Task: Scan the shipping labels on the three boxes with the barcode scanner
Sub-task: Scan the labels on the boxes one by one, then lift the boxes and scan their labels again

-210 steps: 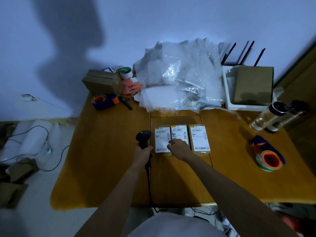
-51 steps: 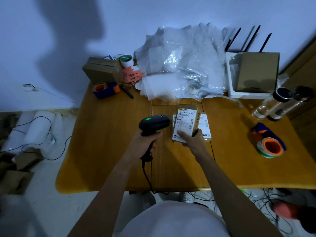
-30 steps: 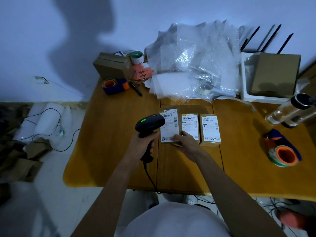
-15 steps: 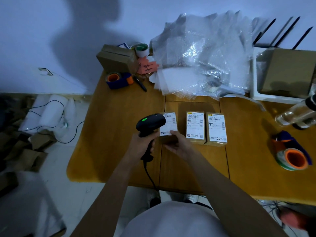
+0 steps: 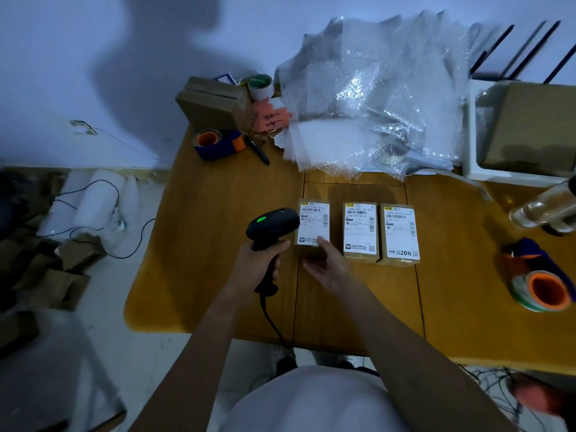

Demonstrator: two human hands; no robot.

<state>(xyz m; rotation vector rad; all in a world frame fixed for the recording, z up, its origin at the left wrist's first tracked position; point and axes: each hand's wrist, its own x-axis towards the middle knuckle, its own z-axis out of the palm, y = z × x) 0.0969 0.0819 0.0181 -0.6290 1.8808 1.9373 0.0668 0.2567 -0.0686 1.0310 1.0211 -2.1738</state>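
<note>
Three labelled boxes [image 5: 360, 232] lie on the tabletop [image 5: 218, 244]; the left hand [image 5: 257, 266] grips the barcode scanner [image 5: 272, 227], the right hand [image 5: 327, 263], loosely open, touches the leftmost box [image 5: 313, 224].

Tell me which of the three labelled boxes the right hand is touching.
The leftmost brown cardboard box with the white label. The right hand rests at its near end, beside the black scanner; the middle box and right box lie untouched.

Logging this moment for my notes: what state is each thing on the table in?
Barcode scanner: held in left hand, green light on.
Left box: flat, label up, right hand touching its near end.
Middle box: flat, label up.
Right box: flat, label up.
</note>
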